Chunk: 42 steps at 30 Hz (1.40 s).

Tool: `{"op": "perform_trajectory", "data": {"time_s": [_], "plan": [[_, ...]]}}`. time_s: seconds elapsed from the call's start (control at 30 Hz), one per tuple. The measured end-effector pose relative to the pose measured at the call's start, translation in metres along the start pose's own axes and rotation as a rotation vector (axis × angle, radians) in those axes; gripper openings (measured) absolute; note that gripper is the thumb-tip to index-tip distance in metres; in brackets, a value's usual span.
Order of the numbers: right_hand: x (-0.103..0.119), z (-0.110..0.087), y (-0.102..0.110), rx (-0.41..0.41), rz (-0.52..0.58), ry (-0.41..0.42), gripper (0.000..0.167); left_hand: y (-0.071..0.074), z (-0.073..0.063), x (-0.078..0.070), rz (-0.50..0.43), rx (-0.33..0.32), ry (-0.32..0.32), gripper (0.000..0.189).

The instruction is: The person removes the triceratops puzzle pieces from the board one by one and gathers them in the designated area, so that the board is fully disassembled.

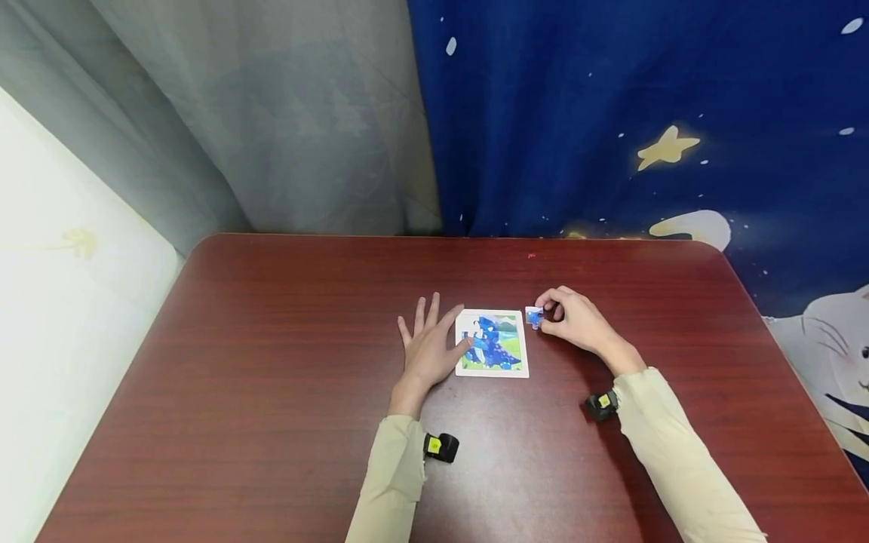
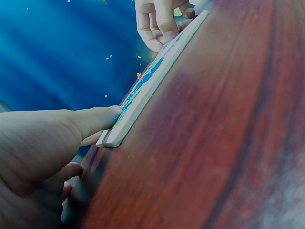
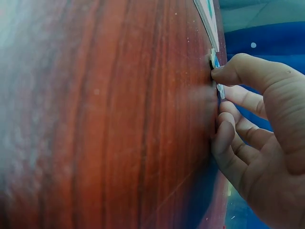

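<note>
A square jigsaw puzzle (image 1: pixel 492 354) in a white frame lies on the table, its picture a blue creature on green and light blue. White gaps show at the upper left of that picture. My left hand (image 1: pixel 431 351) has its fingers spread, the thumb resting over the puzzle's left side and the index fingertip at its upper left corner. Just right of the frame, my right hand (image 1: pixel 575 320) pinches a small blue and white puzzle piece (image 1: pixel 532 316) between thumb and fingers. In the right wrist view the piece (image 3: pixel 220 90) is seen edge-on, close to the tabletop.
The reddish-brown wooden table (image 1: pixel 285 392) ends at a far edge before a grey curtain (image 1: pixel 305 113) and a blue starry curtain (image 1: pixel 543 113). A white panel (image 1: pixel 75 286) stands at the left. Black cameras sit on both wrists.
</note>
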State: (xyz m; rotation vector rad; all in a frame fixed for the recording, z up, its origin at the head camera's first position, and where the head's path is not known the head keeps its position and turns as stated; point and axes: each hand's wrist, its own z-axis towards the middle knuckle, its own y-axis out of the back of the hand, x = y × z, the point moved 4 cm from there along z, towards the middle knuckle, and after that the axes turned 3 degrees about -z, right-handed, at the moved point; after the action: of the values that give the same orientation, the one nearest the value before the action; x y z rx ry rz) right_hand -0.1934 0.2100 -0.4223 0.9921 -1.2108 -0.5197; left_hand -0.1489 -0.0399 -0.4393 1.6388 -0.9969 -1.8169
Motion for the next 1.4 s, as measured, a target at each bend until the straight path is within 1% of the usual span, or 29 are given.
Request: {"op": "perform_trajectory", "data": {"time_s": [0.23, 0.37, 0.5, 0.6, 0.67, 0.77, 0.93, 1.07, 1.23, 1.4], "plan": [[-0.001, 0.000, -0.002, -0.003, -0.014, -0.002, 0.029, 0.000, 0.000, 0.000, 0.008, 0.003, 0.003, 0.060], [-0.002, 0.000, -0.001, -0.017, 0.024, -0.002, 0.033, 0.000, 0.000, 0.001, 0.008, -0.005, -0.003, 0.060], [-0.003, -0.002, 0.005, -0.083, 0.070, -0.001, 0.032, 0.000, 0.000, 0.000, 0.006, -0.005, 0.000, 0.060], [-0.001, -0.004, 0.010, -0.130, 0.072, 0.015, 0.028, 0.000, 0.000, 0.000, 0.010, 0.000, 0.004, 0.061], [0.006, -0.005, 0.011, -0.131, 0.073, 0.037, 0.026, -0.001, -0.001, 0.000, 0.013, 0.002, 0.005, 0.061], [0.021, -0.003, 0.010, -0.101, 0.074, 0.095, 0.023, 0.000, -0.001, 0.000, 0.015, -0.002, 0.009, 0.060], [0.055, 0.002, -0.005, 0.021, 0.040, 0.210, 0.019, 0.000, 0.000, -0.001, 0.018, 0.002, 0.019, 0.060], [0.074, 0.007, -0.019, 0.105, 0.007, 0.259, 0.022, 0.000, 0.000, 0.000, 0.024, 0.010, 0.027, 0.060], [0.082, 0.012, -0.031, 0.152, -0.036, 0.256, 0.029, -0.001, 0.000, 0.001, 0.035, 0.012, 0.025, 0.060], [0.085, 0.016, -0.033, 0.179, -0.061, 0.248, 0.034, 0.000, 0.001, 0.000, 0.031, 0.007, 0.019, 0.060]]}}
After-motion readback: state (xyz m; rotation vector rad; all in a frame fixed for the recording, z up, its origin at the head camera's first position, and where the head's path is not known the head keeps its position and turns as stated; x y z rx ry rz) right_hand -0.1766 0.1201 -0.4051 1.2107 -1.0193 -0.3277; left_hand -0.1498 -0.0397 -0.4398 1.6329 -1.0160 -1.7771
